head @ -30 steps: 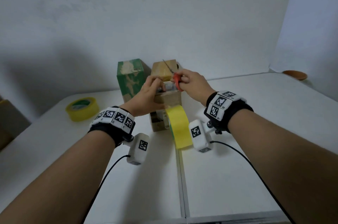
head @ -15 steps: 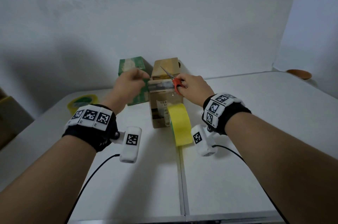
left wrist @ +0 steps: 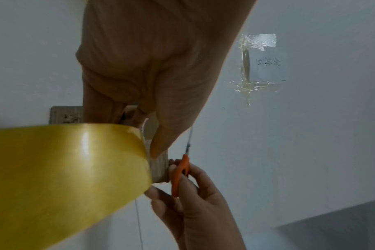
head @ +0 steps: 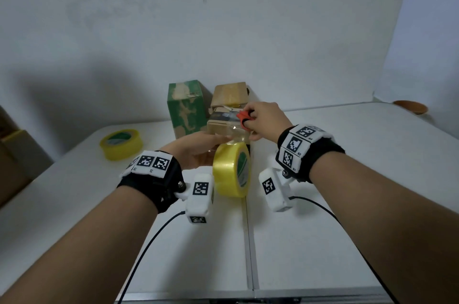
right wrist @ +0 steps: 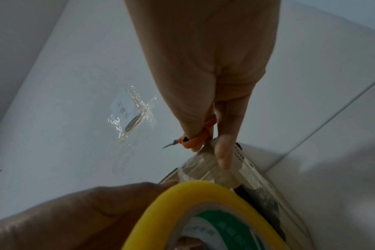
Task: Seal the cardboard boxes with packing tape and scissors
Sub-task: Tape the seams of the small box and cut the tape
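A small brown cardboard box [head: 222,127] stands mid-table with clear tape across its top. A yellow tape roll [head: 232,169] hangs against its front, still joined to it by the strip. My left hand [head: 218,141] reaches in just left of the roll, its fingers straight against the box front [left wrist: 160,167]. My right hand [head: 248,122] grips orange-handled scissors [head: 242,117] at the box's top right edge, blades pointing back-left. In the right wrist view one finger presses the tape on the box [right wrist: 246,172] beside the scissors [right wrist: 195,138]. The roll [left wrist: 64,177] fills the lower left of the left wrist view.
A green box [head: 185,107] stands upright left of the brown one, and another brown box [head: 231,96] sits behind it. A second yellow tape roll [head: 121,144] lies far left. A brown bowl [head: 411,107] sits at the back right corner. The white wall is close behind.
My left hand left the box top, swung out toward the green box, then dropped to the box front beside the roll. The right hand with the scissors stayed at the top edge.
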